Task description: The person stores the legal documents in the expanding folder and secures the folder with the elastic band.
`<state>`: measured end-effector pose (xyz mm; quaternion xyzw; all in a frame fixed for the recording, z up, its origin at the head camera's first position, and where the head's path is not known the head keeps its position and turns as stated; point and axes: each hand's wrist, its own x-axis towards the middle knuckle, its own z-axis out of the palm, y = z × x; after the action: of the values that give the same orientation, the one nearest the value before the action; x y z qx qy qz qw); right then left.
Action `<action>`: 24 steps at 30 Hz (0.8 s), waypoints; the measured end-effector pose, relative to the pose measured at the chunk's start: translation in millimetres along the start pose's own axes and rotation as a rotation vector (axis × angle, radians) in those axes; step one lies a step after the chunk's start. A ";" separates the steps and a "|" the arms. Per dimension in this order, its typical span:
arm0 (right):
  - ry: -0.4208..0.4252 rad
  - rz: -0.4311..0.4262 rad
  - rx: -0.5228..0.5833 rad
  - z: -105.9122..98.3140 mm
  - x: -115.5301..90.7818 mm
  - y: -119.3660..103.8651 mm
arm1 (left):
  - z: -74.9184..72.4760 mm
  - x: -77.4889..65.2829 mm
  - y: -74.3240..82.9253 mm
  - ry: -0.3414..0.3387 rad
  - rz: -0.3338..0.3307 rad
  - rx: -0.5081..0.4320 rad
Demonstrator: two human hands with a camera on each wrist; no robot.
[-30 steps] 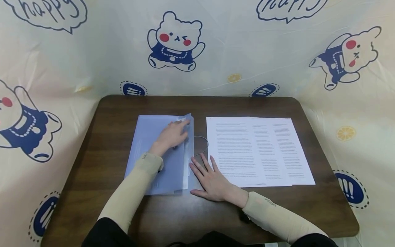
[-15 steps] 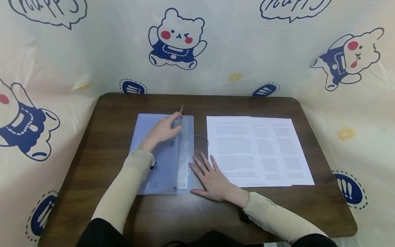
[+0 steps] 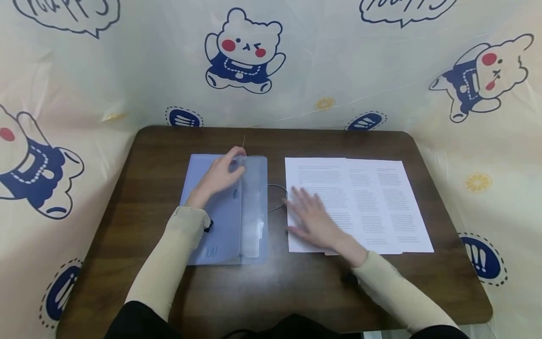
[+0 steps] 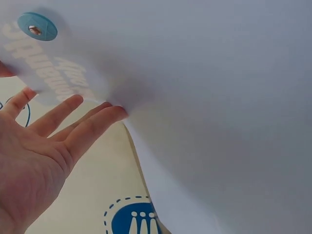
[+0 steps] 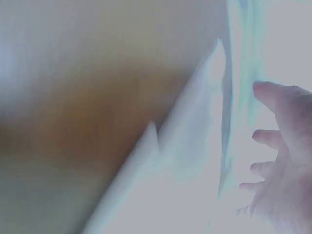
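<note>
A translucent blue plastic document folder (image 3: 211, 212) lies left of the table's middle. My left hand (image 3: 220, 172) is at its upper part and holds the raised flap, seen nearly edge-on in the head view. In the left wrist view, a round blue button (image 4: 37, 26) and pale lettering show on the flap, and the fingers touch its edge. A thin cord loop (image 3: 279, 187) sticks out from the folder's right side. Printed paper sheets (image 3: 364, 207) lie overlapped to the right. My right hand (image 3: 313, 219), blurred with fingers spread, is over the leftmost sheet; whether it touches is unclear.
The brown wooden table (image 3: 262, 301) has rounded corners. A pale curtain (image 3: 330, 56) printed with cartoon bears surrounds it at the back and sides. Bare tabletop shows between the folder and the sheets.
The left hand has moved left and away from the body, lifting the flap upright. The right hand has left the folder's lower right edge and moved right, over the sheets.
</note>
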<state>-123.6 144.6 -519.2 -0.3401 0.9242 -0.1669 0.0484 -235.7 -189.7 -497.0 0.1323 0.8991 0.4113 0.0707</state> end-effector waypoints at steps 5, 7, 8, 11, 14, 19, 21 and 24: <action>0.011 0.209 -0.048 -30.1 -11.2 50.4 | -3.1 -0.9 0.9 0.024 0.011 -0.032; -0.014 0.286 -0.048 -34.8 -17.2 67.0 | -4.4 -1.1 0.7 0.037 0.019 -0.047; -0.024 0.318 -0.043 -36.2 -20.1 73.6 | -5.1 -0.9 0.4 0.046 0.024 -0.057; -0.052 0.382 -0.017 -37.1 -27.4 87.9 | -7.3 -1.4 0.4 0.061 0.039 -0.078; -0.067 0.407 0.010 -36.6 -32.2 95.7 | -9.7 -2.7 0.1 0.075 0.047 -0.092; -0.074 0.435 0.030 -36.3 -37.3 103.0 | -12.7 -4.0 -2.1 0.091 0.073 -0.110; -0.074 0.445 0.029 -35.8 -39.3 105.2 | -13.4 -3.7 -3.2 0.100 0.088 -0.124; -0.079 0.457 0.022 -34.6 -42.6 107.4 | -14.1 -3.6 -4.2 0.120 0.099 -0.140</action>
<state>-163.9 258.3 -524.4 -0.1275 0.9728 -0.1483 0.1245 -236.4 -203.6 -490.9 0.1463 0.8632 0.4833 0.0054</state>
